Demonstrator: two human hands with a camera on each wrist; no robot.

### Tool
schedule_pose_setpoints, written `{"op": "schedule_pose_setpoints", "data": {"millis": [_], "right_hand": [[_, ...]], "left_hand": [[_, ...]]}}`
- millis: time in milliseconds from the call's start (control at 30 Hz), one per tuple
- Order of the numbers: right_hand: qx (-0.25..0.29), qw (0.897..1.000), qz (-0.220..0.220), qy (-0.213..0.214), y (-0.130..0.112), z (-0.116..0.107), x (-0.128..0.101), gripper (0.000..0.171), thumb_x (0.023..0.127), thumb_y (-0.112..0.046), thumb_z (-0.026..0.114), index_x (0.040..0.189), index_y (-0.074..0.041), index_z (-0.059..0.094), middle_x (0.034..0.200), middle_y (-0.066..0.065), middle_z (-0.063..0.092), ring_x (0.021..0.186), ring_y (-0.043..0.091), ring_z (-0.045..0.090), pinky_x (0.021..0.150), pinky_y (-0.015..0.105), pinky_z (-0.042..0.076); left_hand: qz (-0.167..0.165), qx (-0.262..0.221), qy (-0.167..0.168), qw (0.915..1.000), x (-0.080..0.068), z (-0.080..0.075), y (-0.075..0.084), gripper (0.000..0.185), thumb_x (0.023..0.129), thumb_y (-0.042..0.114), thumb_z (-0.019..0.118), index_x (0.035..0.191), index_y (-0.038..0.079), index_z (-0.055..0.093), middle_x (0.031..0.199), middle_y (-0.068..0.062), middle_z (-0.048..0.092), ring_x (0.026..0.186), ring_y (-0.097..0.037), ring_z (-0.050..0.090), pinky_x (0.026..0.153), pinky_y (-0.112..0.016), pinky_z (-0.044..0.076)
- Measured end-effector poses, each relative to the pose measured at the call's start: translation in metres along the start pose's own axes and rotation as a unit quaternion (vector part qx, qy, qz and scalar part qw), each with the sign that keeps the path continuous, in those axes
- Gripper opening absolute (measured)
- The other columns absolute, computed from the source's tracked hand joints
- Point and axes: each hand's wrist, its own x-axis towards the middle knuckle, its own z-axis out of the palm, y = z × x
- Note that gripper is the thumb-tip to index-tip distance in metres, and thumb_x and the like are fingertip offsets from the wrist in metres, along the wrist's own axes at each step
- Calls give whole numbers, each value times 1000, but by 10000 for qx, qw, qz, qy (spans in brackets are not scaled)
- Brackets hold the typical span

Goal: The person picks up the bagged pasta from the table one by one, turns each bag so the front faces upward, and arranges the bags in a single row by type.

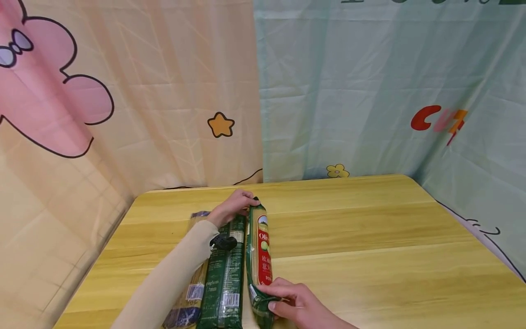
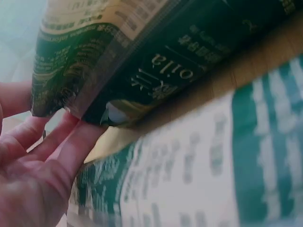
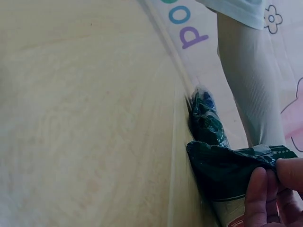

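Note:
A green spaghetti pack (image 1: pixel 264 258) with a red label is held by both hands, tilted on its long edge. My left hand (image 1: pixel 234 206) pinches its far end, thumb on one side and fingers on the other, as the left wrist view shows of the hand (image 2: pixel 42 161). At the near end my right hand (image 1: pixel 300 301) pinches the crumpled green wrapper (image 3: pixel 227 170) between thumb and fingers. Just left of it lies another green spaghetti pack (image 1: pixel 223 278), back side up with its barcode showing. A clear and blue pasta pack (image 1: pixel 181 316) lies beyond that, partly covered by my left forearm.
The packs are on a wooden table (image 1: pixel 361 246) by its near edge. Patterned cloth (image 1: pixel 185 91) hangs behind and at both sides of the table. A black band (image 1: pixel 223 242) sits on my left wrist.

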Motion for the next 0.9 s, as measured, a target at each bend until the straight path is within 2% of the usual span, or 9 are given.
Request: {"op": "schedule_pose_setpoints", "data": {"millis": [133, 267, 433, 533, 633, 800, 900], "right_hand": [[-189, 9998, 118, -2, -2, 1, 4, 37, 101, -10, 54, 138, -10, 58, 129, 11, 56, 112, 23, 48, 84, 24, 48], [-298, 9990, 335, 0, -6, 1, 9, 36, 100, -10, 56, 135, -14, 62, 129, 7, 57, 114, 26, 47, 85, 24, 48], [-393, 9981, 472, -47, -6, 1, 10, 36, 100, -10, 57, 135, -16, 63, 130, 5, 56, 115, 27, 45, 83, 24, 50], [-505, 9975, 477, -84, -2, 0, 10, 37, 100, -12, 58, 136, -18, 62, 131, 2, 55, 115, 24, 46, 82, 24, 51], [-407, 9983, 389, -157, 0, 0, 8, 38, 100, -12, 57, 138, -16, 60, 133, 4, 54, 115, 22, 47, 82, 24, 51], [-467, 9988, 56, -165, 0, 3, 6, 37, 101, -11, 56, 138, -11, 59, 134, 10, 54, 111, 16, 49, 81, 22, 50], [-355, 9993, 42, -102, 2, 5, 5, 38, 100, -12, 57, 138, -10, 58, 132, 11, 54, 108, 16, 52, 82, 22, 50]], "left_hand": [[-84, -241, -109, 9996, 1, -2, -2, 27, 96, 6, 60, 72, 7, 48, 79, -5, 58, 73, -17, 59, 65, -32, 52], [-115, -225, -107, 9996, 0, -3, 0, 26, 96, 6, 58, 74, 7, 45, 80, -6, 55, 72, -16, 58, 65, -31, 52], [-128, 253, 99, 9995, -3, 2, 2, 26, 95, 11, 63, 74, 8, 47, 77, -5, 55, 69, -15, 58, 64, -30, 53], [-28, 781, 54, 9969, -6, 6, 5, 23, 92, 17, 69, 78, 7, 54, 77, -6, 60, 68, -16, 62, 63, -31, 55], [30, 1080, -62, 9941, -7, 7, 6, 22, 88, 20, 75, 85, 4, 60, 79, -9, 65, 68, -18, 65, 62, -32, 56], [21, 1155, 19, 9933, -6, 7, 5, 20, 86, 16, 76, 82, 5, 60, 77, -9, 66, 66, -19, 65, 60, -31, 56], [-19, 1166, 73, 9931, -6, 8, 5, 22, 86, 15, 77, 79, 5, 58, 76, -10, 65, 65, -19, 65, 59, -31, 55]]}}
